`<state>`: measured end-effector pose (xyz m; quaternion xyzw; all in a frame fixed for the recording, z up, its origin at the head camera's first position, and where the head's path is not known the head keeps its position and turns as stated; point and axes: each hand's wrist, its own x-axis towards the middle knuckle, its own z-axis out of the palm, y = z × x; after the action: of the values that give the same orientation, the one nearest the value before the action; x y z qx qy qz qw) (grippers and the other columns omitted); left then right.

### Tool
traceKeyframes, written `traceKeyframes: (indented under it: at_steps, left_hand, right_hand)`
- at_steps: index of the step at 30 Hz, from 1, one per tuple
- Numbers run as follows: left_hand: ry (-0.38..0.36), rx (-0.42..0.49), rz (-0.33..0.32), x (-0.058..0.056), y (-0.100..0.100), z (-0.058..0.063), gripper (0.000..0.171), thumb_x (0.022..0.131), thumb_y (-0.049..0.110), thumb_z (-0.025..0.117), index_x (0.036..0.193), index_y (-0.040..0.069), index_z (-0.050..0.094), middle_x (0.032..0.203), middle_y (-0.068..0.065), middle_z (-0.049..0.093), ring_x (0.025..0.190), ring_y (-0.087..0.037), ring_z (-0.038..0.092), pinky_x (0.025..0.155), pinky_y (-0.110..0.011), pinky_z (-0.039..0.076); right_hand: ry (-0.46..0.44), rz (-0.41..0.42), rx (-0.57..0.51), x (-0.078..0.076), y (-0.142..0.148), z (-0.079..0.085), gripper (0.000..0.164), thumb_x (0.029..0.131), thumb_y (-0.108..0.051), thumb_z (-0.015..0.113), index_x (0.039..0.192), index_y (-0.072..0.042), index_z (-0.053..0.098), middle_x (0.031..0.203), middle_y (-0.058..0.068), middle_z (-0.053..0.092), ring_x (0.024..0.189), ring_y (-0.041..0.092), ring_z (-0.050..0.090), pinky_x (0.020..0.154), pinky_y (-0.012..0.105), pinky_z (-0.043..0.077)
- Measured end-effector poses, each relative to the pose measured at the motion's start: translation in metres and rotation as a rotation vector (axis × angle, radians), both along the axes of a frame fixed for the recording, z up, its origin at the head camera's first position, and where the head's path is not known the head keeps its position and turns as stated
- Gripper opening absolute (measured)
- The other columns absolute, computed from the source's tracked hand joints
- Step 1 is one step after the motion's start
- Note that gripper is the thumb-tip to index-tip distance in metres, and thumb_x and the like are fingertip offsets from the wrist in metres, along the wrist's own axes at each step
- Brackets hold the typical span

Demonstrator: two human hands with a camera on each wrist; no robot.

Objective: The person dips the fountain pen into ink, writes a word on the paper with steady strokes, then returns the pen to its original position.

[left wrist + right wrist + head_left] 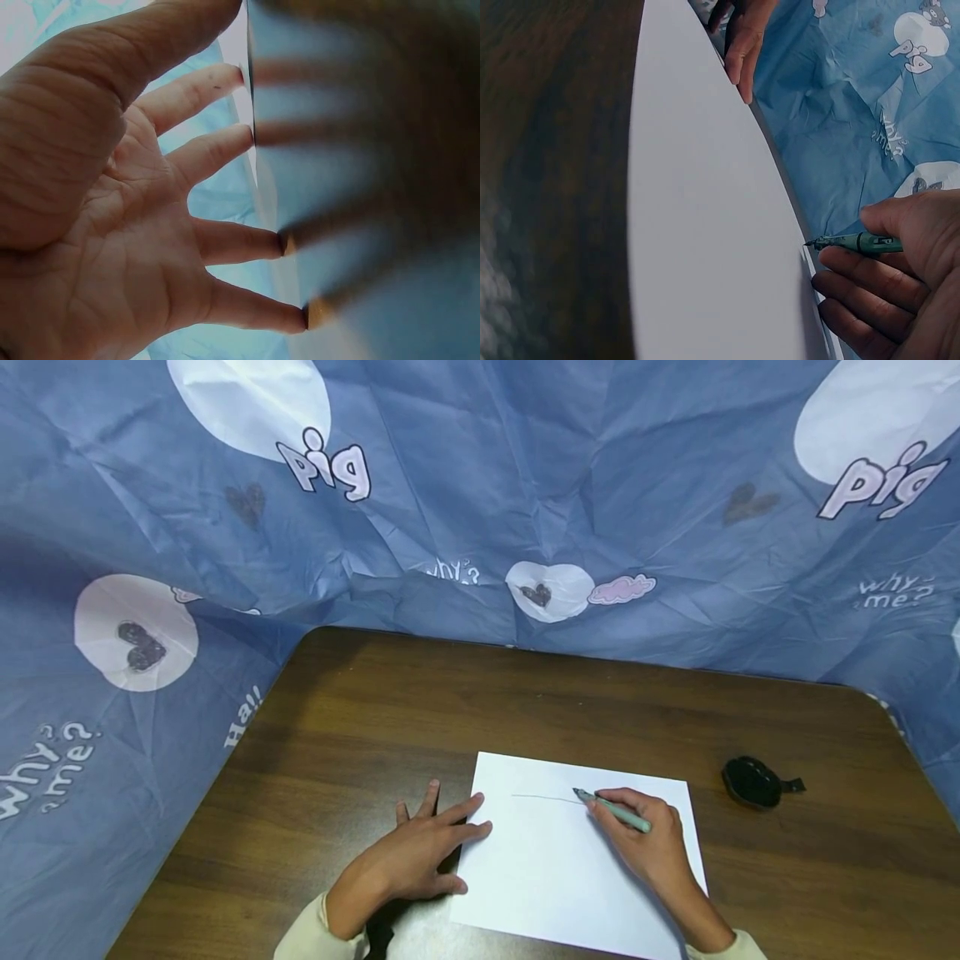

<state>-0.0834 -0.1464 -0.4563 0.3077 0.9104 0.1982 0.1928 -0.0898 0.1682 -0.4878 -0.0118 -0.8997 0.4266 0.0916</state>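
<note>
A white sheet of paper (540, 877) lies on the wooden table, with one thin, nearly straight line (543, 797) across its upper part. My right hand (652, 843) pinches a green fountain pen (628, 817) between thumb and fingers. In the right wrist view the pen's dark nib (812, 244) is close over the paper. At the sheet's left edge my left hand (416, 856) is spread, thumb and two fingertips on the paper and the other fingers over the wood. The left wrist view shows its palm (127, 262) and straight, parted fingers.
Right of the paper sits a small black rounded object (752, 782) with a short tab. The brown table (360, 718) has rounded far corners. Behind it and along the left hangs a creased blue printed cloth (465, 510).
</note>
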Motion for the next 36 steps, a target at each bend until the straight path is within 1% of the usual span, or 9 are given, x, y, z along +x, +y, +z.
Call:
traceKeyframes:
  at_steps: [14,22,30,33,36]
  left_hand:
    - [0.017,-0.003,-0.001,0.0007,-0.0004,0.0002,0.071,0.084,0.033,0.081,0.147,0.020,0.051,0.163,-0.006,0.027,0.139,-0.063,0.010,0.085,-0.088,0.020]
    - [0.021,-0.011,0.003,0.0015,-0.0008,-0.0004,0.072,0.084,0.033,0.081,0.147,0.020,0.052,0.163,-0.006,0.027,0.139,-0.063,0.010,0.086,-0.088,0.021]
    - [0.013,-0.012,-0.002,0.0016,0.0002,-0.0011,0.072,0.084,0.034,0.081,0.148,0.021,0.051,0.163,-0.005,0.027,0.140,-0.062,0.010,0.087,-0.087,0.022]
    - [0.018,-0.013,-0.002,0.0015,0.0003,-0.0007,0.072,0.084,0.034,0.081,0.148,0.021,0.051,0.163,-0.006,0.027,0.139,-0.063,0.011,0.086,-0.087,0.022]
    - [0.021,-0.015,-0.005,0.0012,0.0002,-0.0002,0.072,0.084,0.034,0.081,0.148,0.021,0.051,0.163,-0.006,0.028,0.139,-0.063,0.011,0.086,-0.088,0.022]
  right_hand:
    - [-0.024,-0.009,0.004,-0.0009,-0.0021,0.0007,0.014,0.084,-0.020,0.082,0.094,-0.011,0.080,0.090,0.002,0.077,0.070,0.009,0.064,0.063,0.023,0.049]
    - [-0.004,-0.002,0.006,-0.0009,-0.0015,-0.0009,0.014,0.084,-0.020,0.082,0.094,-0.011,0.079,0.090,0.001,0.077,0.069,0.008,0.063,0.063,0.023,0.049]
    - [0.030,-0.024,-0.011,-0.0009,0.0006,-0.0036,0.016,0.083,-0.020,0.083,0.096,-0.010,0.078,0.088,0.001,0.076,0.060,0.008,0.056,0.056,0.024,0.046]
    - [0.037,-0.026,-0.005,-0.0018,0.0005,-0.0043,0.016,0.083,-0.019,0.083,0.096,-0.010,0.079,0.088,0.001,0.076,0.061,0.008,0.056,0.057,0.024,0.046]
    - [0.043,-0.028,0.011,-0.0025,0.0002,-0.0043,0.015,0.083,-0.018,0.083,0.096,-0.011,0.079,0.089,0.001,0.077,0.065,0.007,0.061,0.060,0.024,0.048]
